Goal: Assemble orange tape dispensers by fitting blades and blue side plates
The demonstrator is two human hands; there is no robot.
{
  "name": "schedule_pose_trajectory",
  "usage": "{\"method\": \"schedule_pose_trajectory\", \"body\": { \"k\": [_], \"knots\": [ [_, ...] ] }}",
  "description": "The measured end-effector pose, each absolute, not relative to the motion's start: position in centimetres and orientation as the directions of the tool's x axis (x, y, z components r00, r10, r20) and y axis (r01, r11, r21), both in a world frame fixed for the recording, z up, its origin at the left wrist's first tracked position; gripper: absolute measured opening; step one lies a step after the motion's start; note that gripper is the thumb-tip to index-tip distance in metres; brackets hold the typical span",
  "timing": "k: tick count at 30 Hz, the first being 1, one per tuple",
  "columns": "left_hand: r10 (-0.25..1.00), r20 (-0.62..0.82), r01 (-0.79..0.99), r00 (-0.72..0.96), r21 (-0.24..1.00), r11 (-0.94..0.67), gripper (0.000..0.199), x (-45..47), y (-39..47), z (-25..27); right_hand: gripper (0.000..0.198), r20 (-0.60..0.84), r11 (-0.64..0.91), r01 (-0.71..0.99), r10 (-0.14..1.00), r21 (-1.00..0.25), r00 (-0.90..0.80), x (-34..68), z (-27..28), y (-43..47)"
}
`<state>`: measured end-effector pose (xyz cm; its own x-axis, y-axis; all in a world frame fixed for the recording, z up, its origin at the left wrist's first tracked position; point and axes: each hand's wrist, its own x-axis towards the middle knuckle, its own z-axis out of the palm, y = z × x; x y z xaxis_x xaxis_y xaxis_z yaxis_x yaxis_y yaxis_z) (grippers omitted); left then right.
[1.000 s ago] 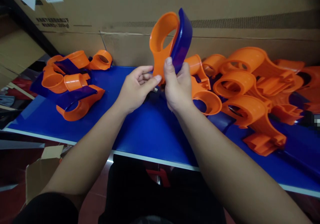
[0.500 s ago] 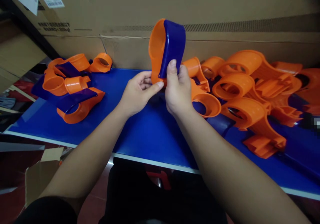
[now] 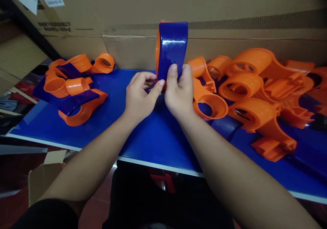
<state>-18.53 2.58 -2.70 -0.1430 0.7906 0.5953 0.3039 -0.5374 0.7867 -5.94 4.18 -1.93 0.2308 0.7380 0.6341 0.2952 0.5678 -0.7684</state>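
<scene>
I hold an orange-and-blue plastic tape dispenser (image 3: 173, 43) upright above the table, its smooth blue strip turned toward me. My right hand (image 3: 180, 91) is closed round its lower part, with the thumb pressed flat on the blue strip. Pinched at the lower left edge of the same piece, my left hand (image 3: 140, 94) has thumb and fingertips close together. The dispenser's bottom end is mostly covered by my hands. Just to the right of my right hand lies an orange ring-shaped part (image 3: 213, 106).
Several more orange parts (image 3: 249, 115) are heaped on the right of the blue table (image 3: 158, 137). A smaller pile of orange and blue pieces (image 3: 76, 89) lies on the left. A large cardboard box (image 3: 122, 4) stands behind; an open carton (image 3: 42, 178) sits below left.
The tape dispenser has turned so that its blue strip faces me more and less of the orange side shows. Both hands keep their hold.
</scene>
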Motion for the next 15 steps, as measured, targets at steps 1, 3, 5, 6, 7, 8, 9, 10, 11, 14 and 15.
{"method": "schedule_pose_trajectory", "body": {
  "k": [1, 3, 5, 6, 7, 8, 9, 10, 11, 14, 15],
  "knots": [
    [0.795, 0.589, 0.282, -0.142, 0.794, -0.538, 0.021, -18.5, 2.5, -2.7, 0.045, 0.641, 0.575, 0.299, 0.736, -0.762, 0.218, -6.0, -1.9, 4.1],
    [0.811, 0.568, 0.236, -0.138, 0.814, -0.530, 0.020, -18.4, 2.5, -2.6, 0.044, 0.639, 0.579, 0.292, 0.747, -0.761, 0.185, -5.9, -2.0, 4.1],
    [0.827, 0.548, 0.219, -0.126, 0.829, -0.515, 0.019, -18.5, 2.5, -2.6, 0.045, 0.626, 0.579, 0.271, 0.769, -0.769, 0.131, -5.8, -2.2, 4.2],
    [0.835, 0.538, 0.221, -0.117, 0.833, -0.507, 0.018, -18.6, 2.5, -2.5, 0.047, 0.621, 0.582, 0.261, 0.778, -0.770, 0.096, -5.8, -2.4, 4.3],
    [0.843, 0.528, 0.227, -0.107, 0.838, -0.496, 0.018, -18.8, 2.6, -2.5, 0.048, 0.619, 0.588, 0.252, 0.783, -0.769, 0.062, -5.7, -2.6, 4.5],
    [0.852, 0.515, 0.234, -0.097, 0.844, -0.483, 0.018, -18.9, 2.6, -2.5, 0.049, 0.620, 0.596, 0.246, 0.784, -0.765, 0.031, -5.6, -2.7, 4.7],
    [0.862, 0.500, 0.238, -0.085, 0.850, -0.470, 0.018, -19.1, 2.6, -2.5, 0.050, 0.622, 0.603, 0.244, 0.783, -0.760, 0.002, -5.5, -2.9, 4.8],
    [0.871, 0.485, 0.239, -0.072, 0.857, -0.457, 0.018, -19.2, 2.7, -2.5, 0.050, 0.623, 0.608, 0.246, 0.782, -0.755, -0.021, -5.5, -3.1, 5.0],
    [0.879, 0.473, 0.238, -0.061, 0.862, -0.447, 0.019, -19.4, 2.7, -2.6, 0.049, 0.622, 0.611, 0.251, 0.782, -0.751, -0.041, -5.4, -3.2, 5.1],
    [0.888, 0.458, 0.222, -0.028, 0.869, -0.441, 0.023, -19.6, 2.9, -2.8, 0.049, 0.615, 0.610, 0.261, 0.785, -0.748, -0.074, -5.2, -3.5, 5.4],
    [0.889, 0.457, 0.210, -0.020, 0.872, -0.443, 0.025, -19.6, 2.9, -2.8, 0.049, 0.611, 0.607, 0.259, 0.788, -0.751, -0.076, -5.2, -3.6, 5.4]
  ]
}}
